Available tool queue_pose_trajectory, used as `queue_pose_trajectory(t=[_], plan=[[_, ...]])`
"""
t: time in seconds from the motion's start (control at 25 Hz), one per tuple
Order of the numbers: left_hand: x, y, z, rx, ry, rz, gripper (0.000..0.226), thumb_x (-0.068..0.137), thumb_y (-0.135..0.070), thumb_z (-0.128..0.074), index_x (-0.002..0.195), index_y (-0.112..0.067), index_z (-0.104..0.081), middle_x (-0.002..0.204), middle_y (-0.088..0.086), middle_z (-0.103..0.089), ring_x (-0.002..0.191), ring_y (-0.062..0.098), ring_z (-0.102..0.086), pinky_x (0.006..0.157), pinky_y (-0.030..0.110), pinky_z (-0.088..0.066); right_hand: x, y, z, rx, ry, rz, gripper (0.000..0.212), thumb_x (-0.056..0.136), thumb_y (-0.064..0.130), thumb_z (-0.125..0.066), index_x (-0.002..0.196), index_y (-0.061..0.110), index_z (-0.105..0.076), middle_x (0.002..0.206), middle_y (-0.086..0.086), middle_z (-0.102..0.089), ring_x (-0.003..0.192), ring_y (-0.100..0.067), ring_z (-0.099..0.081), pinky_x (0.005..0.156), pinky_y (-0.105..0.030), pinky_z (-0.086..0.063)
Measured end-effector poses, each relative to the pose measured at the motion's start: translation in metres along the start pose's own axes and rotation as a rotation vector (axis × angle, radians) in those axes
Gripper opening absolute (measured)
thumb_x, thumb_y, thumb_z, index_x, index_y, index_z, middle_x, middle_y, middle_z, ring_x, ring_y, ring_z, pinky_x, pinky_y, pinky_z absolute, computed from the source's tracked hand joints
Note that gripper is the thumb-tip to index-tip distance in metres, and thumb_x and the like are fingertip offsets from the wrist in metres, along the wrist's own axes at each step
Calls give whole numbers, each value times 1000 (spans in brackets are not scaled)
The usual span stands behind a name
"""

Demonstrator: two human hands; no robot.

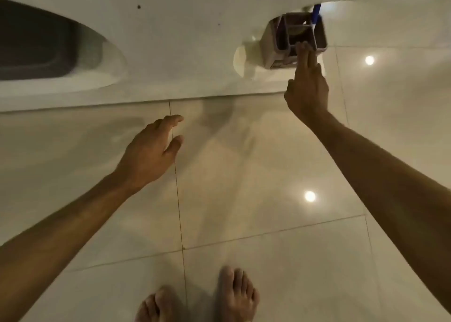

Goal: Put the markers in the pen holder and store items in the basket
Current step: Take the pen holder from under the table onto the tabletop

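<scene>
1. The dark oval tray-like object [36, 43] is cut off by the left edge.
2. The blue marker [316, 14] stands blurred, its top washed out by glare.
3. The bare feet [234, 295] run off the bottom edge.

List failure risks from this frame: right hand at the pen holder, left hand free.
1. The right hand has its fingertips at the near rim of the pen holder, which stands close to the right end of the white table; a push could tip it or slide it off.
2. The blue marker leans at the far corner and might fall out if the holder rocks.
3. The left hand hovers empty over the floor, steadying nothing.
</scene>
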State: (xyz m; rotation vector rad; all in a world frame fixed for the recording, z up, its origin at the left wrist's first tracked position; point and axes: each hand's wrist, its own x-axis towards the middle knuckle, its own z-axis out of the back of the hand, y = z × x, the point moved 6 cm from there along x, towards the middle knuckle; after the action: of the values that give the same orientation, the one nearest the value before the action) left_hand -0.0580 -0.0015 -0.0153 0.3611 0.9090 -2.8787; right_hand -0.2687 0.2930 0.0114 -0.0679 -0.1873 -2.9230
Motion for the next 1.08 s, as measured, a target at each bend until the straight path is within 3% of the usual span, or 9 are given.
queue_pose_trajectory(t=[0.12, 0.28, 0.44, 0.56, 0.72, 0.8, 0.96, 1.08], plan=[[26, 10, 6, -52, -49, -8, 46, 107, -36, -56, 151, -28, -47, 147, -1, -63, 115, 27, -66, 94, 38, -49, 30, -8, -24, 25, 48, -57, 93, 82, -13, -65, 162, 12, -26, 171, -6, -25, 132, -38, -56, 68, -40, -53], [40, 14, 14, -58, -41, 0, 42, 107, -36, -56, 148, -30, -48, 146, -7, -63, 123, 21, -62, 96, 37, -49, 51, -9, -33, 82, -11, -52, 56, 91, -3, -66, 143, 8, -50, 151, -13, -49, 114, -38, -66, 78, -45, -61], [13, 2, 38, -81, -15, 33, 40, 106, -35, -58, 144, -30, -50, 142, -6, -65, 115, 20, -66, 94, 40, -54, 32, 3, 3, 33, 42, -31, 45, 90, 7, -74, 133, 9, -59, 140, -10, -60, 112, -32, -66, 69, -35, -48], [-25, -27, 73, -122, 11, 82, 39, 105, -31, -60, 143, -28, -53, 140, -3, -67, 128, 20, -64, 103, 45, -55, -19, 20, 57, 45, 72, -32, 41, 89, 8, -74, 127, 12, -62, 136, -7, -62, 107, -30, -68, 67, -36, -52], [-85, -92, 154, -308, 9, 195, 36, 105, -24, -63, 140, -17, -61, 135, 2, -70, 129, 17, -63, 107, 28, -47, -107, 64, 164, 196, 121, -81, 39, 90, 8, -75, 126, 15, -63, 130, -4, -66, 102, -23, -69, 68, -40, -61], [-109, -128, 199, -429, 2, 287, 40, 104, -34, -65, 140, -17, -59, 126, -2, -71, 119, 13, -66, 102, 25, -49, -139, 93, 224, 208, 169, -50, 41, 90, 9, -76, 127, 16, -63, 129, -3, -67, 101, -24, -70, 66, -43, -63], [-150, -191, 275, -768, 109, 543, 85, 86, -79, -60, 151, -26, -43, 138, -2, -63, 118, 16, -66, 98, 39, -55, -175, 164, 352, 229, 241, 121, 44, 93, 11, -74, 134, 14, -60, 135, -2, -64, 94, -26, -72, 64, -44, -63], [-171, -241, 325, -1023, 242, 583, 93, 81, -81, -67, 153, -29, -41, 147, 4, -59, 123, 24, -66, 99, 53, -59, -194, 214, 436, 245, 248, 282, 46, 91, 4, -74, 135, 11, -60, 130, -7, -66, 78, -26, -71, 55, -34, -58]])
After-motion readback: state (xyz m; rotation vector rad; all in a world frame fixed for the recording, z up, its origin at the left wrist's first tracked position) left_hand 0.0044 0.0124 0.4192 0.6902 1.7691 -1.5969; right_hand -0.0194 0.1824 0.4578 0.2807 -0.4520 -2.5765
